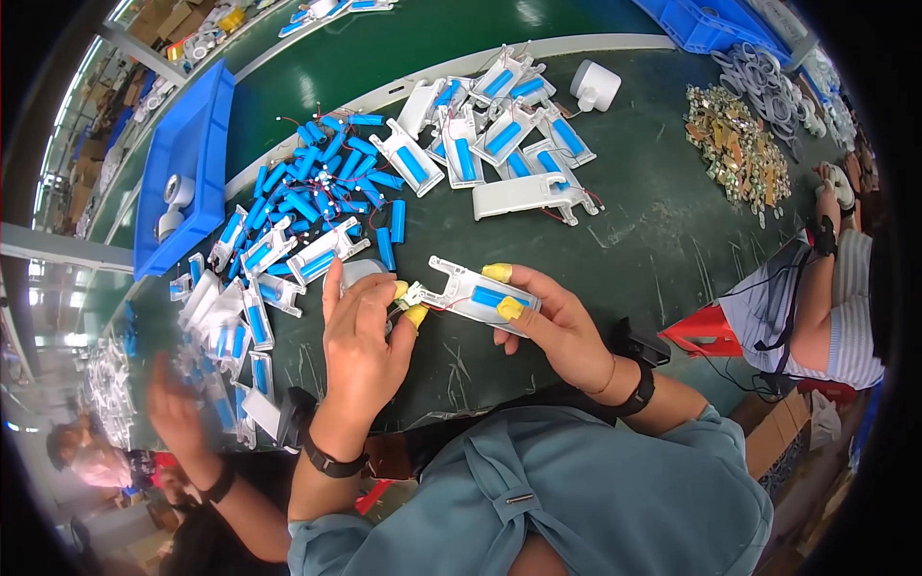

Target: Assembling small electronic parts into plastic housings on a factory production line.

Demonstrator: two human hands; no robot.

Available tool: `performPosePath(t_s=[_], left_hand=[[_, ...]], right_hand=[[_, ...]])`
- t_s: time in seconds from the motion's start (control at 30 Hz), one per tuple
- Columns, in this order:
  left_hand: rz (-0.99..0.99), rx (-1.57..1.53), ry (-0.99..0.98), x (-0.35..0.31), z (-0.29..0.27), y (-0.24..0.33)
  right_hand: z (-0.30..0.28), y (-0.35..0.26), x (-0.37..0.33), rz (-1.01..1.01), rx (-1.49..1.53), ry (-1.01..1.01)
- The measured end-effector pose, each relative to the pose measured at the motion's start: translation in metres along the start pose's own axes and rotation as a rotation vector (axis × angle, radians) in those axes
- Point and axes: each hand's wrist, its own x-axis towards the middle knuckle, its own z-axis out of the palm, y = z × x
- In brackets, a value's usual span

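My right hand point(567, 336) grips a white plastic handle shell point(461, 283), its thumb and forefinger in yellow finger covers. A blue cylindrical battery point(488, 296) lies inside the shell. My left hand point(363, 341), also with yellow-covered fingertips, pinches a small green circuit board point(411, 296) at the shell's forked end. A thin red wire runs from the board toward the battery. Partly hidden behind my left fingers is a rounded whitish piece point(363, 271).
Loose blue batteries point(327, 173) with wires lie heaped beyond my left hand. Shells with batteries point(504, 134) are piled farther back, near a white cylindrical part point(594, 86). Circuit boards point(735, 144) and grey rings point(759, 82) lie right. A blue bin point(187, 144) stands left; a co-worker's blurred hand point(178, 408) is nearby.
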Motion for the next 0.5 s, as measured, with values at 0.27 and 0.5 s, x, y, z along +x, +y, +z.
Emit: performPosePath(t_s=[0.27,0.5], left_hand=[[-0.02,-0.005,0.026,-0.006,0.004,-0.003],[0.021,0.026,0.067,-0.006,0.004,-0.003]], right_hand=[[-0.001,0.003,-0.001,0.009,0.038,-0.025],[0.003,0.012,0.001,-0.145,-0.18,-0.034]])
